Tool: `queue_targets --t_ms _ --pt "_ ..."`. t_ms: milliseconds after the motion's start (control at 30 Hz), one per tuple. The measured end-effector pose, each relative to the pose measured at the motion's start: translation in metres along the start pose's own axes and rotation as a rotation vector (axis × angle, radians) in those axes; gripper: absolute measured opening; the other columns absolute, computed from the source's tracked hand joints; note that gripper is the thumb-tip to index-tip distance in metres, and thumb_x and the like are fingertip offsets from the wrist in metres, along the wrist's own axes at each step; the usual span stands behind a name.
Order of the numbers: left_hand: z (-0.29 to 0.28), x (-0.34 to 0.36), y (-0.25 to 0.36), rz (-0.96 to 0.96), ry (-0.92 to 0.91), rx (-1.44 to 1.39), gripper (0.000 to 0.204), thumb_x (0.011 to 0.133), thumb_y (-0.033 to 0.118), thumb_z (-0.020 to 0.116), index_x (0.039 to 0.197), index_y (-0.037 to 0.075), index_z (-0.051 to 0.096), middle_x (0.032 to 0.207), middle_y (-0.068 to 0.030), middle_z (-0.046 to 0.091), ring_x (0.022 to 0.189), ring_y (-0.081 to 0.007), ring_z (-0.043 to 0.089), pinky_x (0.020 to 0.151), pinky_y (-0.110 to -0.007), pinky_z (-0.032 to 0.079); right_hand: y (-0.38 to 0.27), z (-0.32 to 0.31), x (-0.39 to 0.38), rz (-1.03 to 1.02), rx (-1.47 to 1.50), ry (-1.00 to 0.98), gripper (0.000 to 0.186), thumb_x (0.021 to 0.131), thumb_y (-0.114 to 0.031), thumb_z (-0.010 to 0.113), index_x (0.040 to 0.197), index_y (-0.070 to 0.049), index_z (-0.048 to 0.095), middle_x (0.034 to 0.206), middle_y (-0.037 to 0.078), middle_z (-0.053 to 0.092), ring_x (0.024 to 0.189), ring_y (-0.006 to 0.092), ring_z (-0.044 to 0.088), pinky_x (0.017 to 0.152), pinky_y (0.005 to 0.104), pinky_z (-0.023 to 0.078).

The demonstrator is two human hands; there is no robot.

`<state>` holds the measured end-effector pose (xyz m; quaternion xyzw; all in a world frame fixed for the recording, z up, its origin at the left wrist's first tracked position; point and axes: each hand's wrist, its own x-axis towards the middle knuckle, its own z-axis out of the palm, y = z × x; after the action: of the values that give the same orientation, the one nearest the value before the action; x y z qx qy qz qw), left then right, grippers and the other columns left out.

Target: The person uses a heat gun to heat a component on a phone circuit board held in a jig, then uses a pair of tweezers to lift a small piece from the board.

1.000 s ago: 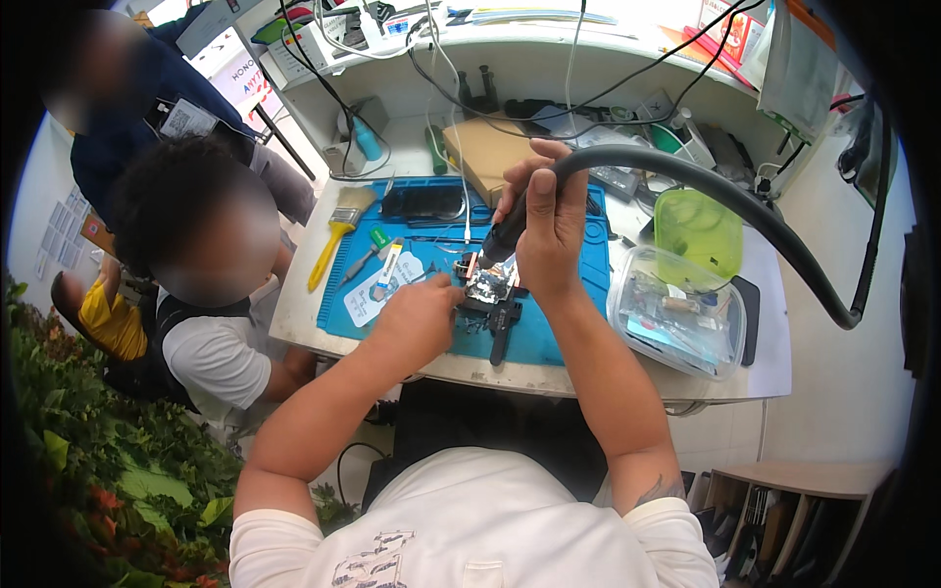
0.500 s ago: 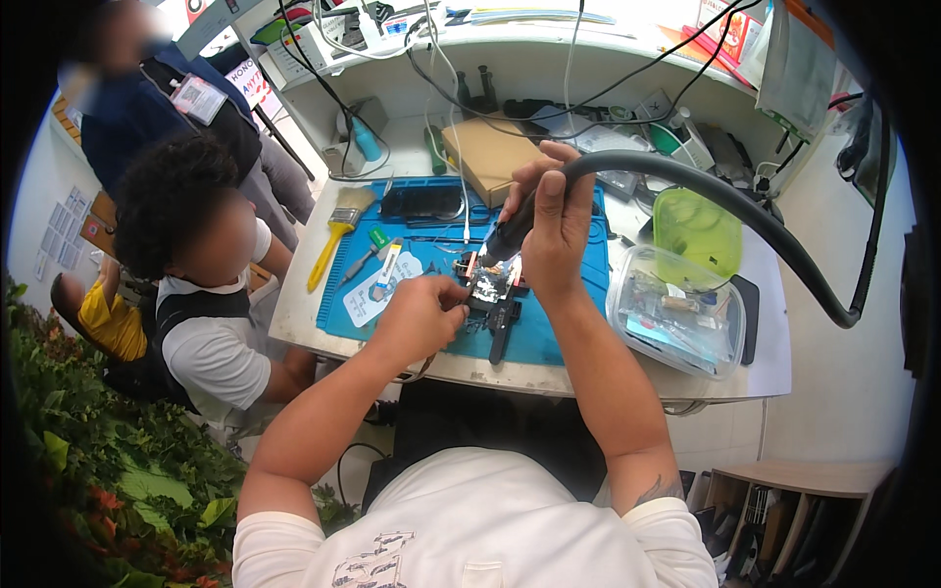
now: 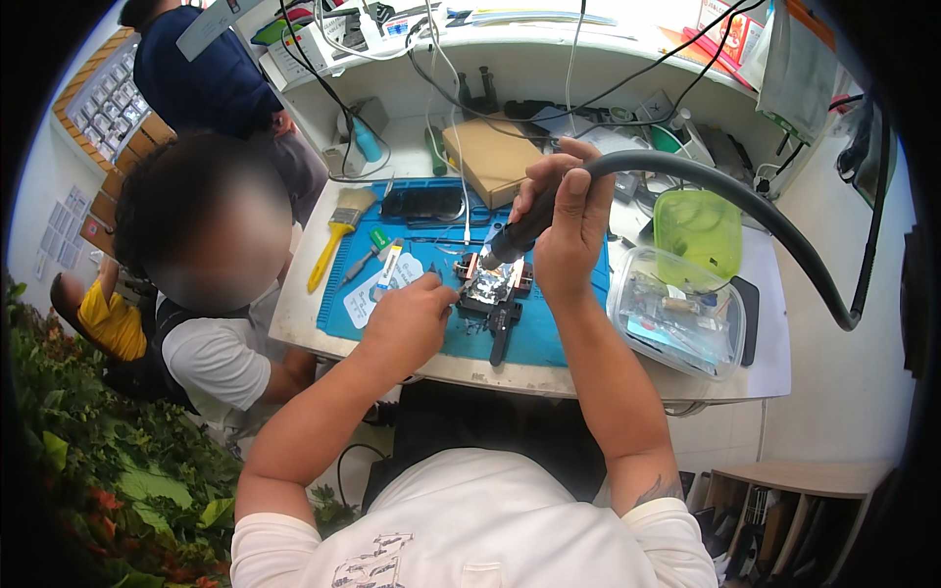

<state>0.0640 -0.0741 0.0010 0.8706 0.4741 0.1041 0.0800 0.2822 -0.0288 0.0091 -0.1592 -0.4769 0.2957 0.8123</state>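
My right hand (image 3: 570, 230) is wrapped round the black handle of a hot air gun (image 3: 518, 238), its nozzle tilted down over a small circuit board (image 3: 487, 282). A thick black hose (image 3: 755, 208) curves from the handle to the right. The board sits in a dark clamp holder (image 3: 502, 331) on a blue work mat (image 3: 559, 338). Fingers pinched together, my left hand (image 3: 407, 318) is at the board's left edge; whatever is between the fingertips is too small to make out. Beside that hand lie a white label card (image 3: 360, 306) and a green-and-grey screwdriver (image 3: 365, 263).
A yellow-handled brush (image 3: 338, 235) lies at the mat's left edge. Behind the board are a dark phone (image 3: 421, 203) and a cardboard box (image 3: 490, 157). A clear plastic tub of parts (image 3: 676, 333) stands on the right. One person (image 3: 216, 343) sits at the bench's left side.
My left hand has drawn slightly left from the board. My right hand and the hot air gun have shifted a little right. The seated person's head has turned, and a standing person behind has moved.
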Motion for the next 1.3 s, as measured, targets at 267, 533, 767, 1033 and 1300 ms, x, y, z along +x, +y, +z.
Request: queue_targets --t_ms 267,533,767,1033,1300 --pt "0.007 0.005 -0.002 0.017 0.012 0.02 0.018 0.092 0.009 0.078 0.11 0.008 0.082 0.1 -0.0109 0.072 0.085 -0.0361 0.073 0.078 -0.046 0.059 -0.003 -0.001 0.0 -0.022 0.01 0.006 0.043 0.118 -0.039 0.044 0.143 -0.004 0.045 0.107 0.009 0.064 0.075 0.015 0.062 0.065 0.0317 0.056" --pt "0.009 0.009 -0.004 -0.134 0.029 -0.274 0.017 0.088 0.008 0.083 0.104 0.007 0.083 0.095 -0.0139 0.073 0.081 -0.0342 0.073 0.075 -0.044 0.058 -0.007 0.0 0.002 -0.033 0.056 0.02 0.042 0.117 -0.036 0.047 0.144 -0.005 0.044 0.106 0.006 0.062 0.072 0.01 0.06 0.062 0.0267 0.054" --pt "0.016 0.004 -0.006 0.056 0.107 -0.036 0.018 0.09 0.006 0.08 0.108 0.006 0.082 0.098 -0.015 0.076 0.077 -0.0323 0.073 0.073 -0.041 0.057 -0.014 0.0 0.003 -0.024 0.026 0.039 0.044 0.117 -0.039 0.048 0.143 -0.004 0.045 0.106 0.007 0.063 0.072 0.0107 0.06 0.061 0.0274 0.055" --pt "0.003 0.0 -0.018 -0.088 0.048 -0.289 0.02 0.092 0.009 0.08 0.112 0.01 0.08 0.098 -0.011 0.073 0.08 -0.0333 0.072 0.073 -0.043 0.057 -0.042 0.0 -0.001 -0.027 0.084 0.035 0.045 0.117 -0.041 0.045 0.144 -0.004 0.044 0.109 0.011 0.064 0.074 0.0135 0.061 0.062 0.0305 0.055" --pt "-0.016 0.002 -0.012 0.061 -0.004 0.019 0.029 0.095 0.007 0.074 0.123 0.015 0.08 0.102 -0.0078 0.07 0.091 -0.0322 0.072 0.084 -0.044 0.058 -0.054 -0.007 0.002 -0.046 0.053 0.004 0.045 0.118 -0.04 0.044 0.144 -0.003 0.044 0.11 0.011 0.065 0.075 0.0138 0.062 0.063 0.0306 0.056"
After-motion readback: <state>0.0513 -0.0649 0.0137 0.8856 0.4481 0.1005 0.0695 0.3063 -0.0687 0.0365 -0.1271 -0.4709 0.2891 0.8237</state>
